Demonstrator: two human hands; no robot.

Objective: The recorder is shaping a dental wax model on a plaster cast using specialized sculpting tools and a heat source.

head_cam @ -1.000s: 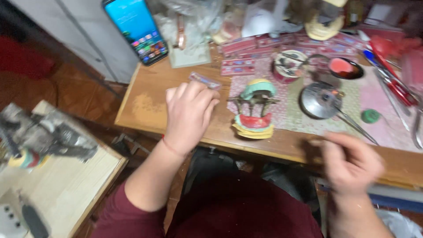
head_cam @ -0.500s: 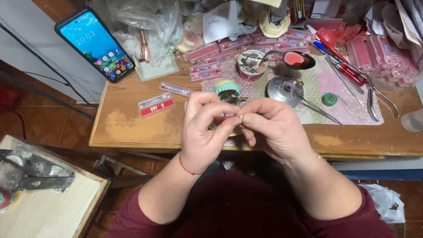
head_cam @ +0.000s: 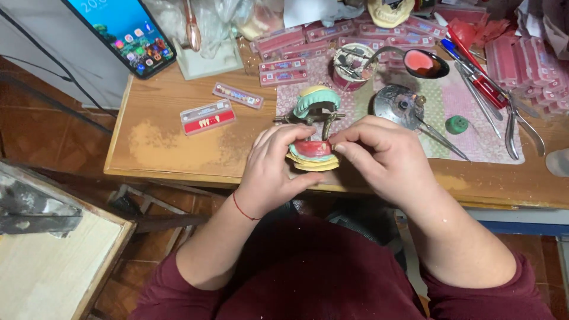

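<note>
1. At the far left, a pale wooden side board (head_cam: 53,272) sits lower than the main surface, over a reddish tiled floor (head_cam: 47,130). A smartphone with a lit screen (head_cam: 121,29) leans at the back left corner.
2. The light brown wooden worktop (head_cam: 160,148) is dusty and scuffed here. Two flat clear plastic cards of small false teeth on red strips (head_cam: 207,117) lie on it, apart from the hands.
3. The left hand (head_cam: 275,172), a red thread at the wrist, cups the left side of the dental model: a red wax rim on a cream plaster base, mounted in a metal hinged frame with a green upper cast (head_cam: 314,151). Its fingers are curled against the base, steadying it.
4. The model stands at the front edge of the worktop, between both hands. I judge it fairly heavy and rigid at the plaster, yet brittle if dropped; the wax is soft and would dent. The base is the safe place to hold.
5. The right hand (head_cam: 385,157) has its fingertips pressed together at the wax rim, pinching something too small to make out.
6. To the right, on a patterned cloth (head_cam: 474,130), lie a round metal dish (head_cam: 400,104), a spoon of pink wax (head_cam: 424,62), pliers (head_cam: 515,124) and stacked pink tooth cards (head_cam: 521,59). It is crowded, with little free room.
</note>
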